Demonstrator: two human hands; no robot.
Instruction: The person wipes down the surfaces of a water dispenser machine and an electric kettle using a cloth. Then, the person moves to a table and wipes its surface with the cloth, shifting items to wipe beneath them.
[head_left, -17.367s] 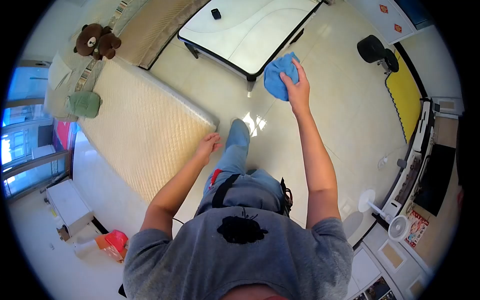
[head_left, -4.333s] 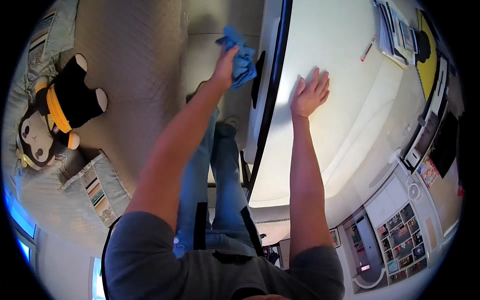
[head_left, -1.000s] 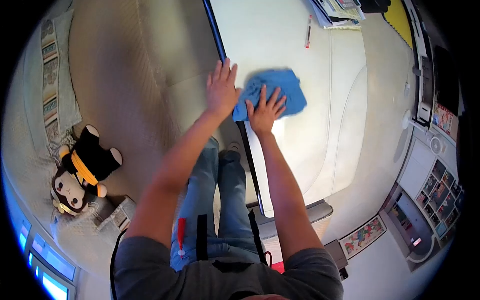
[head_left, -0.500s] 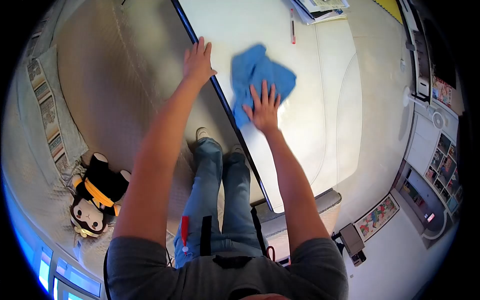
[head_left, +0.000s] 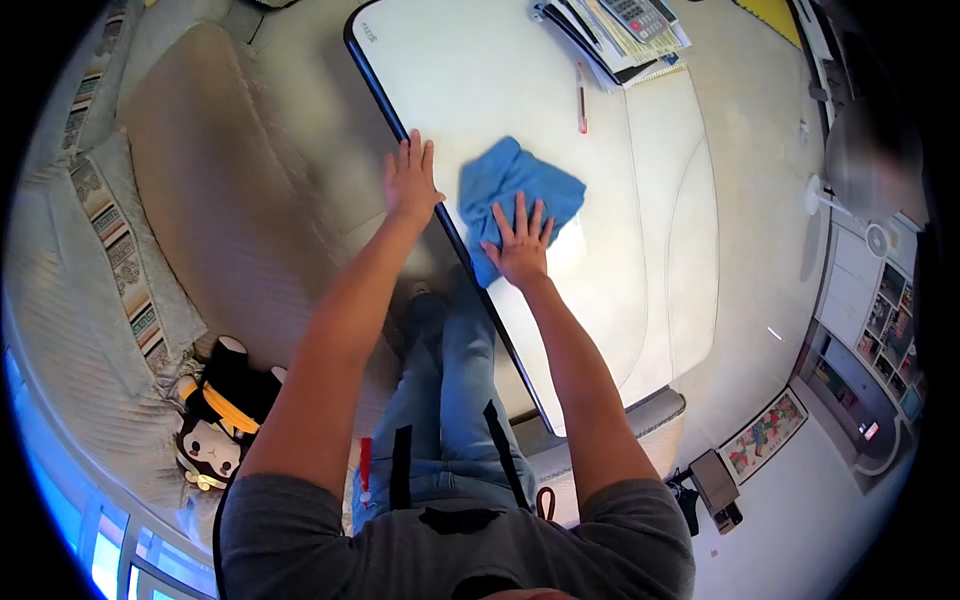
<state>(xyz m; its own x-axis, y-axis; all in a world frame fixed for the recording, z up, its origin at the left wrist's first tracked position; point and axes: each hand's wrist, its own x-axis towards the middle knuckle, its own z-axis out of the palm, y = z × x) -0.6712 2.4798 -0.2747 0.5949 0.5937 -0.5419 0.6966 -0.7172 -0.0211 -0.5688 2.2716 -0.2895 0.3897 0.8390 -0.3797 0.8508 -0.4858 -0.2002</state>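
A crumpled blue cloth (head_left: 545,190) lies on the white table top (head_left: 600,280), near its dark-edged left side. My right hand (head_left: 522,245) lies flat on the lower part of the cloth, palm down, with fingers spread. At the table's dark edge (head_left: 385,105), my left hand (head_left: 410,185) rests with fingers stretched over the rim and thumb apart. It holds nothing loose. Farther up the table is a pen (head_left: 581,100) with a red end, apart from both hands.
A stack of papers and notebooks (head_left: 610,50) with a calculator (head_left: 640,15) on top stands at the table's far end. Left of the table runs a beige sofa (head_left: 215,150), with a plush toy (head_left: 225,415) on it. My legs (head_left: 440,400) are beside the table.
The view has tilted, so table, hands and cloth appear lower and the calculator is now visible. Against the table, the cloth and both hands have hardly moved.
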